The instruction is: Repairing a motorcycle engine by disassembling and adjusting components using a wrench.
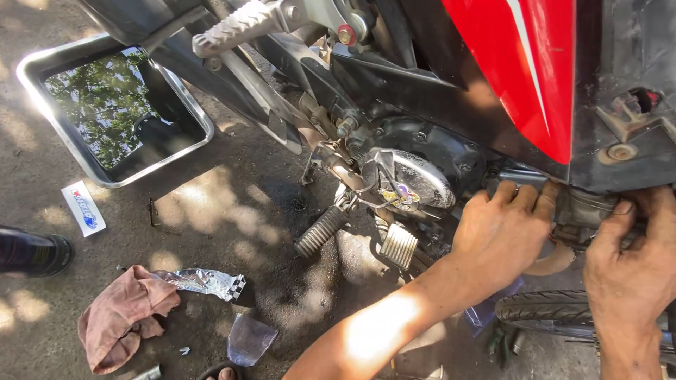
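Mid-work: left hand [501, 236] and right hand [631, 271], fingers curled onto engine part [588, 207] beneath red fairing [524, 67]; grip unclear; drain pan [42, 67], rag [123, 317], torn foil packet [204, 281] already out on ground.

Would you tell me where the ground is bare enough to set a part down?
Bare ground lies between the metal tray, the pink rag and the footpeg. It is crowded beneath the engine, where the left hand and right hand work.
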